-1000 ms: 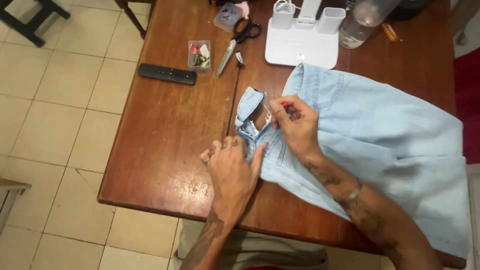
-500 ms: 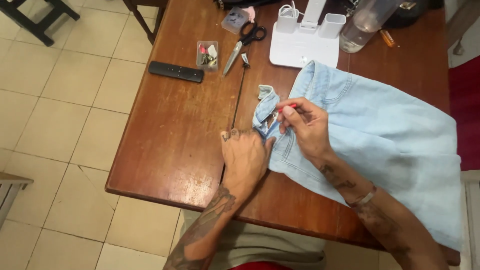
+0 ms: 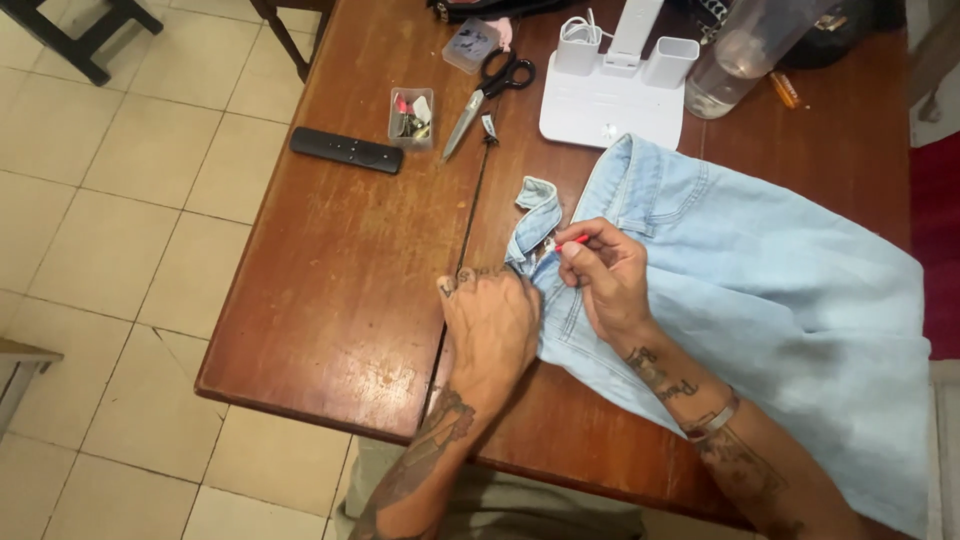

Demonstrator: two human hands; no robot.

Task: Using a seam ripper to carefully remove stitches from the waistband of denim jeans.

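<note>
A pale blue denim garment (image 3: 770, 290) lies over the right half of the brown wooden table (image 3: 340, 260). My left hand (image 3: 492, 322) presses down on the garment's folded edge near the waistband, fingers closed over the cloth. My right hand (image 3: 605, 275) pinches a small red-handled tool (image 3: 570, 241), its tip at the seam of the folded corner (image 3: 538, 205). Both hands meet at that corner, near the table's middle.
Black-handled scissors (image 3: 490, 88), a small clear box of bits (image 3: 411, 117) and a black remote (image 3: 346, 150) lie at the far left of the table. A white stand (image 3: 612, 95), a clear plastic jug (image 3: 740, 50) and a small lidded box (image 3: 470, 45) sit at the back. Tiled floor lies to the left.
The view has shifted slightly, and both hands have stayed on the garment's corner. My left hand slid a little along the edge; my right hand keeps the red tool at the seam.
</note>
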